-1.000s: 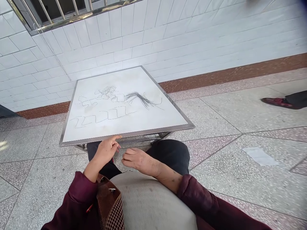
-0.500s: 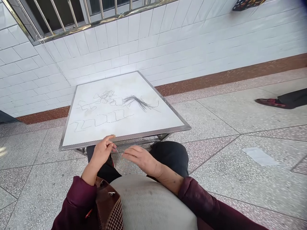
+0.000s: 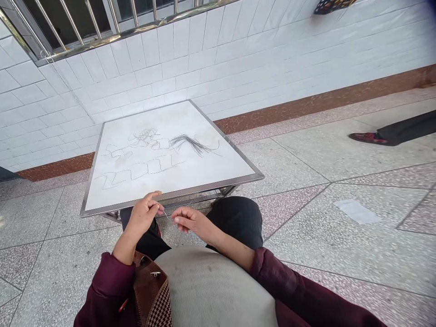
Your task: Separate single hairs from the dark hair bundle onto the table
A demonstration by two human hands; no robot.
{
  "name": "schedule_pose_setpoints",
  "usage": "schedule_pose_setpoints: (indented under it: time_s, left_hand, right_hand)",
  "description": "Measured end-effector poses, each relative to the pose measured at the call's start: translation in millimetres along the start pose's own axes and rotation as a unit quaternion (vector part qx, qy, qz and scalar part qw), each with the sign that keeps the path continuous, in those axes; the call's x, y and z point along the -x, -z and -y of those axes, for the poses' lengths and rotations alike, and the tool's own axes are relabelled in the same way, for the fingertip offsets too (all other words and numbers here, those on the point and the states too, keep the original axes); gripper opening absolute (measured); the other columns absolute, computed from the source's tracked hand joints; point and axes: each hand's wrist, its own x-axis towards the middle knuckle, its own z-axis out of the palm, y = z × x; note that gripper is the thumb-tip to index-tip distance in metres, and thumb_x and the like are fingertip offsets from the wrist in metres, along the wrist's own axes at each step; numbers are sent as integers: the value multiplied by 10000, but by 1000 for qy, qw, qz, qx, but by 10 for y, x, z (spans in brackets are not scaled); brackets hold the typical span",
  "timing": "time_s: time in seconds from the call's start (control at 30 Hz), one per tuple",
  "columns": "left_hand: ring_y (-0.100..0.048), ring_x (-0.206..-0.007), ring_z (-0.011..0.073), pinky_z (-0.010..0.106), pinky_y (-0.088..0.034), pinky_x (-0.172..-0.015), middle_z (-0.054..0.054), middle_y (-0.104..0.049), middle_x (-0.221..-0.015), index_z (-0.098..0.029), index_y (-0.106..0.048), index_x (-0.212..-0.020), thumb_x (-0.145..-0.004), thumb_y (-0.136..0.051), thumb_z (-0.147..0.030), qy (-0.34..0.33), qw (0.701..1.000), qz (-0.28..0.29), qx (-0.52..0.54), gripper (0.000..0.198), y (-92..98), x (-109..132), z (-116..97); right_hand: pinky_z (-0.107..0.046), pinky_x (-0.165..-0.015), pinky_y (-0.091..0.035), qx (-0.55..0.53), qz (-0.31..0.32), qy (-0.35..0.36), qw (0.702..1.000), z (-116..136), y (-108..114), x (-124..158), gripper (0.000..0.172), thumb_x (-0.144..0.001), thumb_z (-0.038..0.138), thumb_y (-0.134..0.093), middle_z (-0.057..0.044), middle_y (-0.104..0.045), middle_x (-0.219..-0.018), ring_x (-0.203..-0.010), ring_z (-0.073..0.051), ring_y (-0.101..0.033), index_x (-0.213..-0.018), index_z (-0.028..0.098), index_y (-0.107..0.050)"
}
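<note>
Below the near edge of the low table, my left hand (image 3: 147,212) pinches a thin wire (image 3: 165,212) between thumb and forefinger. A short piece of the wire sticks out to the right, toward my other hand. My right hand (image 3: 190,222) has its fingers curled in, thumb and fingertips closed at the wire's far end, though the contact itself is too small to see well. On the white tabletop (image 3: 218,170) lie a bundle of dark straight wires (image 3: 190,143), several wires bent into zigzags (image 3: 139,171) and a loose tangle of wires (image 3: 146,135).
A metal rim (image 3: 207,190) edges the table, which stands by a white tiled wall (image 3: 204,68). Barred windows (image 3: 81,22) are above. My knees are under the near edge. Right, a white paper sheet (image 3: 357,211) lies on the floor, and another person's shoe (image 3: 368,138) shows.
My right hand's fingers, stretched out before, have curled in and come up to the end of the wire. My left hand keeps its pinch. The view has shifted slightly.
</note>
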Motion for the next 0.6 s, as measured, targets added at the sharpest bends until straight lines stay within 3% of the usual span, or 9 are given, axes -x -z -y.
schedule_pose_setpoints:
  time_s: [0.23, 0.37, 0.43, 0.6]
  left_hand:
    - [-709, -778, 172, 328, -532, -795, 36, -715, -871, -220, -541, -1287, -870, -504, -242, 12, 999, 33, 4, 419, -118, -2, -27]
    - [-705, -824, 183, 337, -534, -800, 68, -722, -934, -217, -531, -1305, -895, -513, -300, 20, 998, 53, 21, 418, -134, -8, -48]
    - [-699, -886, 191, 342, -525, -835, 88, -721, -996, -210, -511, -1322, -912, -509, -364, 15, 998, 38, 42, 438, -80, -8, -57]
    - [-697, -926, 211, 329, -518, -824, 125, -726, -1016, -157, -515, -1296, -881, -541, -513, 23, 985, -65, 158, 548, 120, -12, 49]
  right_hand:
    - [-237, -568, -384, -46, 0, -57, 997, -24, -32, -6, 377, -695, 489, -759, 33, -581, -658, -597, -95, -507, -896, 176, -701]
    - [-229, -540, -338, -54, 7, -81, 995, -52, -48, 11, 341, -677, 481, -781, 46, -534, -579, -554, -87, -459, -765, 168, -680]
    - [-220, -518, -310, -78, 5, -94, 992, -67, -47, 14, 342, -668, 476, -791, 50, -517, -569, -537, -80, -439, -731, 165, -663]
    - [-206, -498, -285, -168, -15, -115, 979, -84, 11, -4, 320, -668, 450, -801, 60, -489, -584, -504, -56, -373, -745, 168, -671]
